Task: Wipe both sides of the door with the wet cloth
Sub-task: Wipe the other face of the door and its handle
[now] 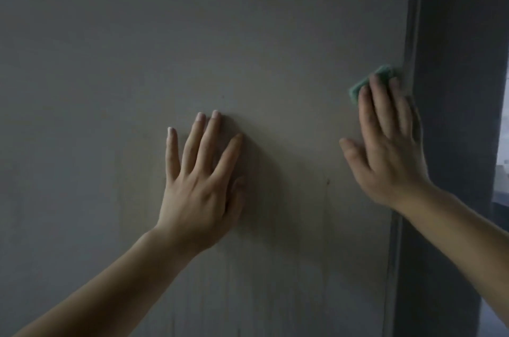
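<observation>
A plain grey-beige door (192,33) fills most of the view. My left hand (201,182) lies flat against its middle, fingers spread and straight. My right hand (385,149) presses a green cloth (366,83) flat on the door close to its right edge, fingers straight. Only the cloth's top end shows above my fingertips; the part under my palm is hidden.
The door's right edge (410,61) runs top to bottom, with a dark frame or wall (454,116) just beyond it. A bright strip (502,166) shows at the far right. Faint streaks mark the door's lower part (248,295).
</observation>
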The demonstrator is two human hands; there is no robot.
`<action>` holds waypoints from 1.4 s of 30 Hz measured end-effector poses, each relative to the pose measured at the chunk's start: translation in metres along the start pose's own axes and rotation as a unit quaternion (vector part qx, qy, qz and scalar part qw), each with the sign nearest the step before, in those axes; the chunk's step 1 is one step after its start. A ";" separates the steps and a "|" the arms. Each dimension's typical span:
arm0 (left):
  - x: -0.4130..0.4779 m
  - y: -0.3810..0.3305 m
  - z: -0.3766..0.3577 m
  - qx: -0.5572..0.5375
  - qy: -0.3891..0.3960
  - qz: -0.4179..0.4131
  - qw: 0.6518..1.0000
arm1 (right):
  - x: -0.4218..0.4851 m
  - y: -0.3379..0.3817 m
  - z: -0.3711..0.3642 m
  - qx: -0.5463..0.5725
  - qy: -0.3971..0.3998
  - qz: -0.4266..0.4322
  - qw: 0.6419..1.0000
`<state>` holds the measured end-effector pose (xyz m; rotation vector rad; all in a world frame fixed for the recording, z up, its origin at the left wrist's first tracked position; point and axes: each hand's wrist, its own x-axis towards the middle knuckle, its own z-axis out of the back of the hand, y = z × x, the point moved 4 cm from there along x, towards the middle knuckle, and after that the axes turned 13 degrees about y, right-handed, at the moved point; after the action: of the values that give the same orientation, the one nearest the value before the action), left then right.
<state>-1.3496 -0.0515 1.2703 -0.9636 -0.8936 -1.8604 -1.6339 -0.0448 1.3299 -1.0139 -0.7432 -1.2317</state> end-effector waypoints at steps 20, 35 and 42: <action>-0.024 -0.018 -0.014 -0.030 0.020 -0.069 0.997 | -0.097 0.075 -0.048 -0.078 0.074 0.189 0.976; -0.055 0.051 -0.003 0.010 0.038 -0.006 0.999 | 0.005 0.102 -0.012 0.011 0.012 0.019 1.000; -0.058 0.066 0.008 -0.040 0.034 -0.037 0.998 | -0.078 0.193 -0.051 -0.058 0.099 0.250 0.961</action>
<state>-1.2672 -0.0505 1.2371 -0.9218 -0.8297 -1.9925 -1.4648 -0.0558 1.1989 -1.0728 -0.2340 -0.9206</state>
